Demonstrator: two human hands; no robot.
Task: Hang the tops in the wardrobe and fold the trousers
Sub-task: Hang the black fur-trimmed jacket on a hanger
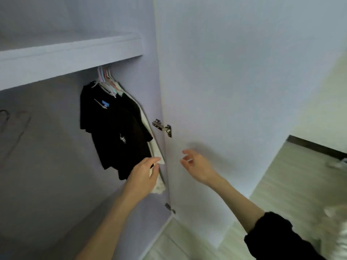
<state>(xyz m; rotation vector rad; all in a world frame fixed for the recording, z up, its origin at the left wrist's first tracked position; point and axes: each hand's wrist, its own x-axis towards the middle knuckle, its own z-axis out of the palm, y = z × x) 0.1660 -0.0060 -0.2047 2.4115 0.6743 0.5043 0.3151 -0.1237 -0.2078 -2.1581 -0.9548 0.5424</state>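
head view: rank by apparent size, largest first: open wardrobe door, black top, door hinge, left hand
1. open wardrobe door
2. black top
3. left hand, though it is nearer the camera, so inflated
4. door hinge

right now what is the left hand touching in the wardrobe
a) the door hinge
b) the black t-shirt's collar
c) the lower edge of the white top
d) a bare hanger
c: the left hand pinches the lower edge of the white top, which hangs behind the black t-shirts; the right hand is empty and open by the wardrobe door, below the hinge.
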